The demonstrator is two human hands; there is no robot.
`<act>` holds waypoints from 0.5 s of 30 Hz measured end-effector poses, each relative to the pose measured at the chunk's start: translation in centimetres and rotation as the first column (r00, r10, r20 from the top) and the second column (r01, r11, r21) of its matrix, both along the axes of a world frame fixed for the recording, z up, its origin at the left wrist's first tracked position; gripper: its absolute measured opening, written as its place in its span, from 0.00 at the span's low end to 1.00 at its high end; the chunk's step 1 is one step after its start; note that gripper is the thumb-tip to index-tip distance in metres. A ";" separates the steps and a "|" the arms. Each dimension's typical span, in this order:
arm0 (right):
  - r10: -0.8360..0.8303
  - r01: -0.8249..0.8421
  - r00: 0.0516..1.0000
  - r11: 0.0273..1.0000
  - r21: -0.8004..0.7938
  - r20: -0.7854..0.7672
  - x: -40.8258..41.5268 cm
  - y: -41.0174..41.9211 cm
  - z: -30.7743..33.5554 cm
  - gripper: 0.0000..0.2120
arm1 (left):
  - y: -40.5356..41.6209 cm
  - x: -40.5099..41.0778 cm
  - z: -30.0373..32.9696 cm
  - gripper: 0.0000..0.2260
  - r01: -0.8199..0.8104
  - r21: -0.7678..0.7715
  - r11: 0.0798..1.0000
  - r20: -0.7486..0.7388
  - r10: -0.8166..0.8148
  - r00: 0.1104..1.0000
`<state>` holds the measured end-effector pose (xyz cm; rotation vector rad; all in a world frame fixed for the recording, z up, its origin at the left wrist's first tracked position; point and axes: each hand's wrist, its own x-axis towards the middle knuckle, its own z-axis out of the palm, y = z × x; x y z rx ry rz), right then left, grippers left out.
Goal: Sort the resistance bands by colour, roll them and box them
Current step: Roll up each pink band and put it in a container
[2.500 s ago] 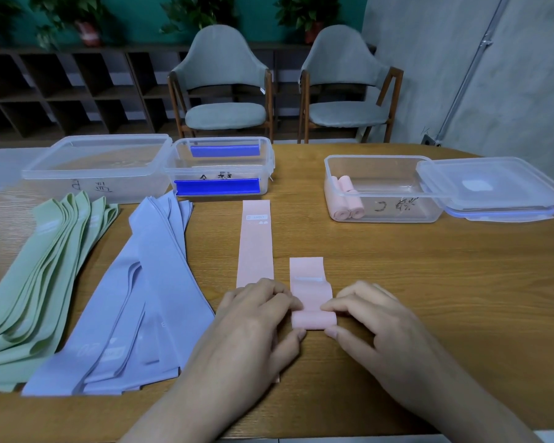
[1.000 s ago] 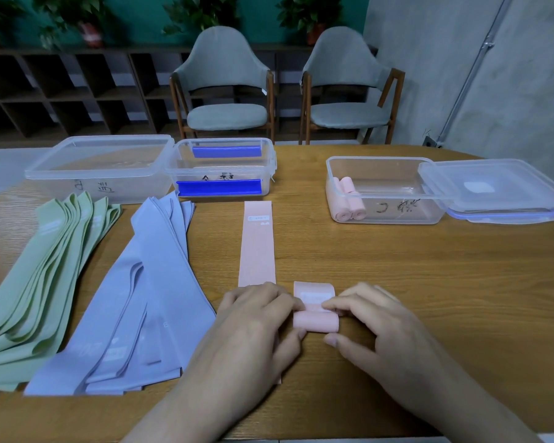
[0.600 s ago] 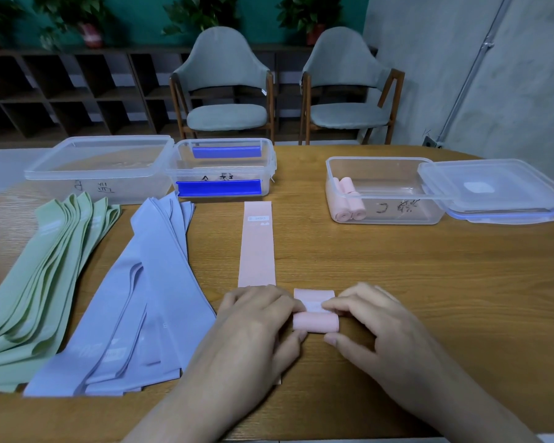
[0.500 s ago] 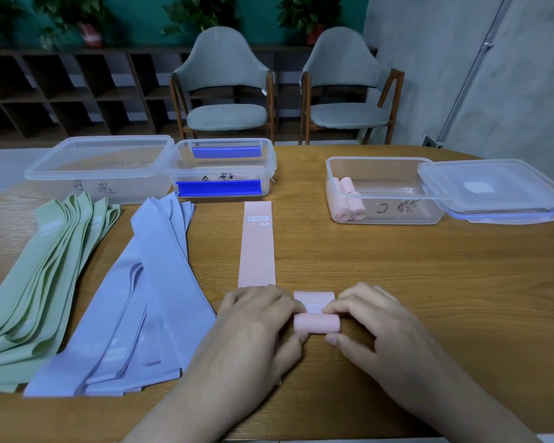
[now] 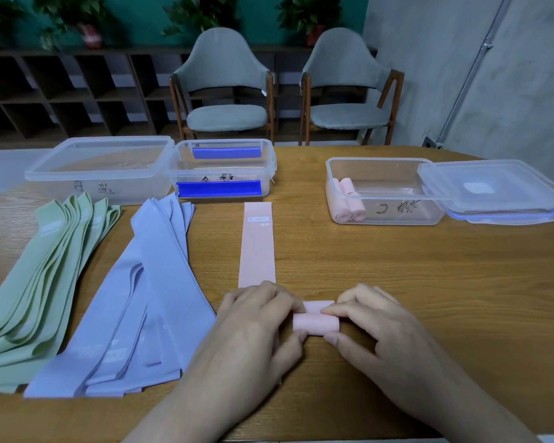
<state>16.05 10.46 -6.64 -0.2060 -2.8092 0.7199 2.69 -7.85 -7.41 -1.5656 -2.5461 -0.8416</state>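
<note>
A: Big things on the table (image 5: 429, 276)?
B: Green bands (image 5: 42, 282) by the left edge, blue bands (image 5: 147, 298) beside them. Three clear boxes along the far edge; the right box (image 5: 384, 215) holds pink rolls (image 5: 347, 203).
A: Hands?
B: Left hand (image 5: 253, 324) and right hand (image 5: 375, 327) pinch a pink roll (image 5: 315, 324) near the front edge. A flat pink band (image 5: 257, 247) lies just beyond.
A: Writing?
B: Handwritten marks on the boxes, unreadable.

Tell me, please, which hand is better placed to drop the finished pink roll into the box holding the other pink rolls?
Probably the right hand: it already pinches the pink roll, and the open box stands on its side, past bare table.
</note>
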 end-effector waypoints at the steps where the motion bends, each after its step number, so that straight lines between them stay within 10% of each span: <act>1: -0.001 0.001 1.000 1.000 0.003 0.002 0.0 0.0 0.0 0.17 | 0.0 0.0 0.1 0.10 0.000 -0.004 1.000 -0.001 0.000 1.000; 15: -0.021 0.019 0.999 0.999 -0.044 -0.042 -0.9 0.2 0.7 0.08 | 0.2 -0.2 -0.3 0.12 -0.032 -0.049 0.998 0.054 0.034 0.998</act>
